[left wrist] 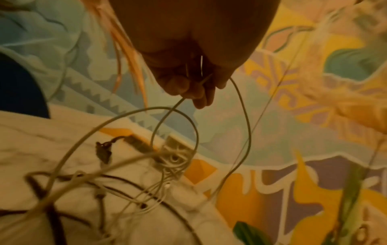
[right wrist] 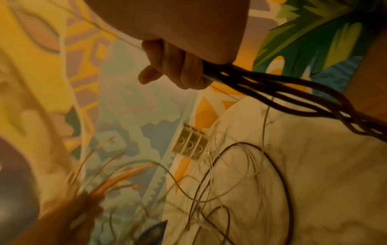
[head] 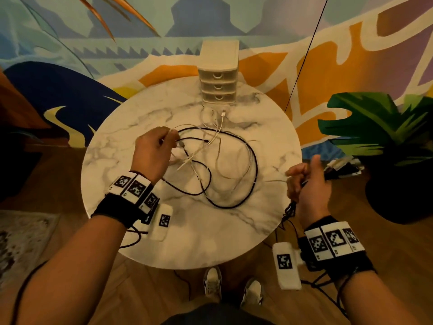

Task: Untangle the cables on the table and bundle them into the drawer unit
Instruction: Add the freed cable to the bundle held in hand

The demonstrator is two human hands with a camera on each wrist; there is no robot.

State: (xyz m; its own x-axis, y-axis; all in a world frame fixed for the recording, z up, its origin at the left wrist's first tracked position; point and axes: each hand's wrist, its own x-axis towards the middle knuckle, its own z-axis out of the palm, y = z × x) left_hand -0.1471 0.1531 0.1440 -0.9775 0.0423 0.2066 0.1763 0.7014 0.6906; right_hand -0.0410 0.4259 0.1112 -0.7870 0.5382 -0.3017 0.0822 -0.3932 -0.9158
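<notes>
Left hand (head: 153, 152) pinches white cable (left wrist: 244, 119) above the tangle on the table (head: 276, 141). Right hand (head: 307, 184), near right edge, grips looped black cable (right wrist: 282, 89); drawer unit (head: 219, 76) stands far

No words, brand names or numbers can be read anywhere here. The only signs are the black-and-white square code markers, and those carry patterns, not letters: a row of them on the band around the left wrist (head: 133, 192), another row on the band around the right wrist (head: 334, 241), and one each on the two white blocks hanging by the wrists (head: 164, 220) (head: 284, 261). The big white shapes on the painted wall (head: 351, 55) might be lettering, but they cannot be made out.
</notes>
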